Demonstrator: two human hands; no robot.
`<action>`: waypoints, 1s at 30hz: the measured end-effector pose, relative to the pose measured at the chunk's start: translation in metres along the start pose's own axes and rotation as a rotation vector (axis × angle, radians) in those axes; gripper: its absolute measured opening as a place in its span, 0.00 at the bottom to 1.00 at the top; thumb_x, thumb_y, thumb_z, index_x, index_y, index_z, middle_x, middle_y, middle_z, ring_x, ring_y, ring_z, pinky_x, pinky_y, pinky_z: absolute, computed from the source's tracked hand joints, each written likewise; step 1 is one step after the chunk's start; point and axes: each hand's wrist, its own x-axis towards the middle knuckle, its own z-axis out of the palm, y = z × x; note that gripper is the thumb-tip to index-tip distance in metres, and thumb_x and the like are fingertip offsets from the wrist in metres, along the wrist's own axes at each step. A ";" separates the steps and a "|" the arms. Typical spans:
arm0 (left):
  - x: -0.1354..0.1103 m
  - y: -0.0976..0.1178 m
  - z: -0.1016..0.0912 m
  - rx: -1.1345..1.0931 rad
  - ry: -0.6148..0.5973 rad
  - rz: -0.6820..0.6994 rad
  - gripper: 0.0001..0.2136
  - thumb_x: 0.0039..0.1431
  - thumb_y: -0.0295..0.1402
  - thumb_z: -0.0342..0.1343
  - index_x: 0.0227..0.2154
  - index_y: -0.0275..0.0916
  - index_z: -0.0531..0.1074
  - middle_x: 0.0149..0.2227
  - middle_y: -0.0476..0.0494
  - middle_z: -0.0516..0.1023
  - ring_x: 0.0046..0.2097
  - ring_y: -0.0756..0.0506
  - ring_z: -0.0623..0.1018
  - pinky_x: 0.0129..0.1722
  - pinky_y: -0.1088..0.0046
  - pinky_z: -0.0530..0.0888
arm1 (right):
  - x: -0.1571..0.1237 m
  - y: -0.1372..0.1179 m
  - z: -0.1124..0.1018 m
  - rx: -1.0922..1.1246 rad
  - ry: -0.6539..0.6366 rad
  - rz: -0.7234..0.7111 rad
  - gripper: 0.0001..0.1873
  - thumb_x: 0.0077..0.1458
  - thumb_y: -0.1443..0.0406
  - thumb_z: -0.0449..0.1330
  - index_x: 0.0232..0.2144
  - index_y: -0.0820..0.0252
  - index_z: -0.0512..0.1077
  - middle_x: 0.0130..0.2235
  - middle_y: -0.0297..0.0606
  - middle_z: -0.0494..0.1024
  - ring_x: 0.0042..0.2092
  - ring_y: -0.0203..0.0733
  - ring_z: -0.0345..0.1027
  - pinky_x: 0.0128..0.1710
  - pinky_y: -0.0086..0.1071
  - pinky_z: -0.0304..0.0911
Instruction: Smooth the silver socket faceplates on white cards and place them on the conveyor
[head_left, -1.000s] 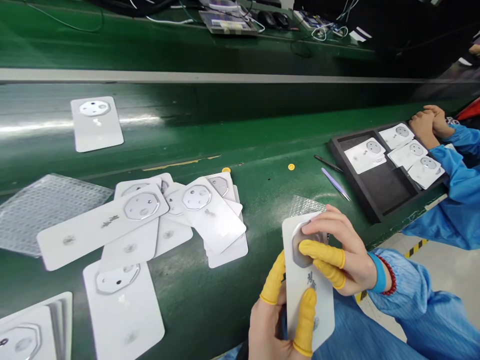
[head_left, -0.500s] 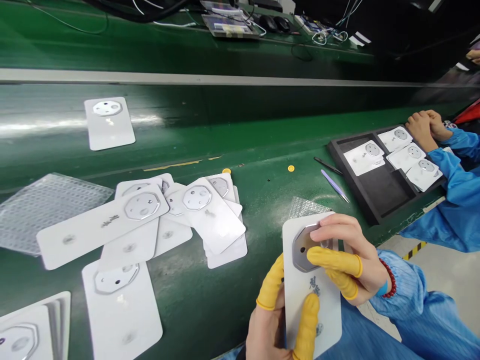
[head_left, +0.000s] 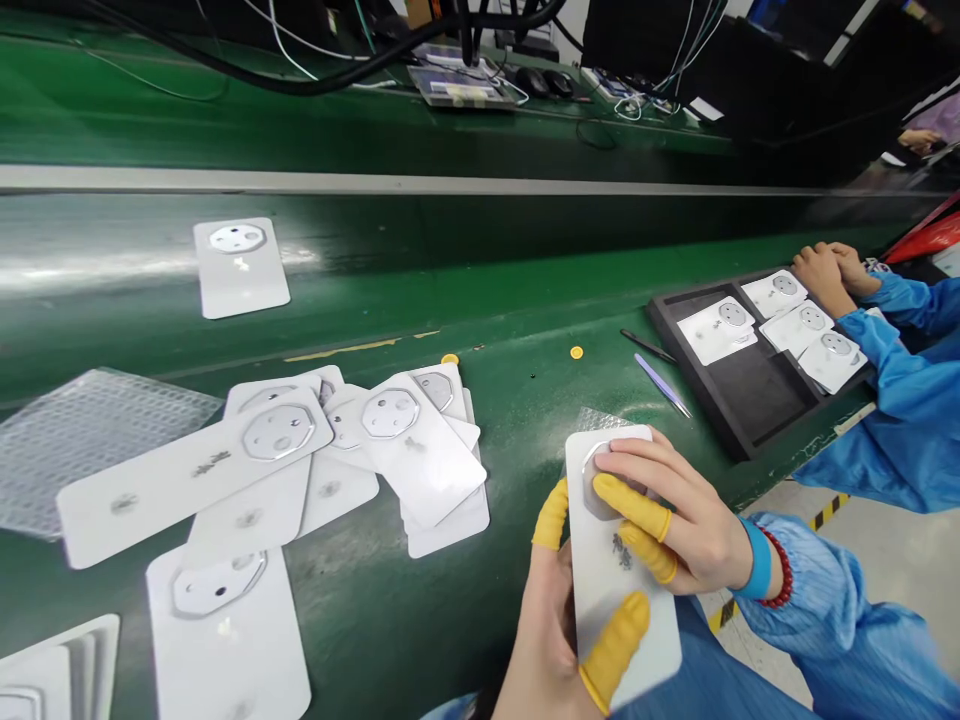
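A white phone back cover [head_left: 626, 570] with rounded corners stands tilted in front of me, dark characters printed on its face. My left hand [head_left: 559, 610] clasps it from the lower left, thumb across the front and fingers behind the edge. Across its upper part lie the fingers of my right hand [head_left: 675, 510], touching the octagonal metal inset [head_left: 592, 492] and covering much of it; the right thumb is hidden. Yellow finger cots sit on several fingertips. Just behind the cover, a bit of bubble wrap [head_left: 600, 420] shows.
Overlapping white covers [head_left: 420, 450] lie on the green bench [head_left: 375, 620] at left, beside a bubble-wrap sheet [head_left: 105, 440]. Purple tweezers [head_left: 662, 385], black tweezers [head_left: 646, 346] and a yellow disc [head_left: 577, 352] lie near a black tray [head_left: 739, 430] of covers. A co-worker's hands [head_left: 829, 275] rest beyond it.
My right hand has shifted slightly left over the cover, hiding more of the inset. My left thumb sits a little further right. The camera view has moved slightly.
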 end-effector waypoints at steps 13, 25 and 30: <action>-0.004 -0.011 0.006 0.187 0.164 0.211 0.31 0.48 0.39 0.68 0.57 0.46 0.68 0.51 0.42 0.79 0.51 0.41 0.79 0.44 0.77 0.77 | -0.002 -0.010 0.002 -0.044 -0.036 -0.011 0.20 0.63 0.69 0.44 0.54 0.74 0.62 0.56 0.60 0.68 0.64 0.54 0.54 0.61 0.57 0.51; -0.007 -0.002 0.007 0.168 0.227 0.203 0.23 0.50 0.38 0.66 0.51 0.44 0.73 0.49 0.42 0.80 0.46 0.40 0.81 0.42 0.73 0.79 | 0.002 -0.001 0.012 0.295 0.151 0.041 0.26 0.66 0.65 0.44 0.65 0.60 0.49 0.69 0.41 0.46 0.68 0.48 0.45 0.66 0.48 0.50; -0.001 0.001 0.007 0.114 0.241 0.189 0.23 0.49 0.37 0.67 0.50 0.45 0.74 0.42 0.45 0.83 0.39 0.43 0.83 0.35 0.77 0.79 | -0.006 -0.012 0.021 0.619 0.318 0.482 0.30 0.63 0.63 0.55 0.64 0.53 0.50 0.63 0.46 0.60 0.60 0.49 0.62 0.57 0.46 0.65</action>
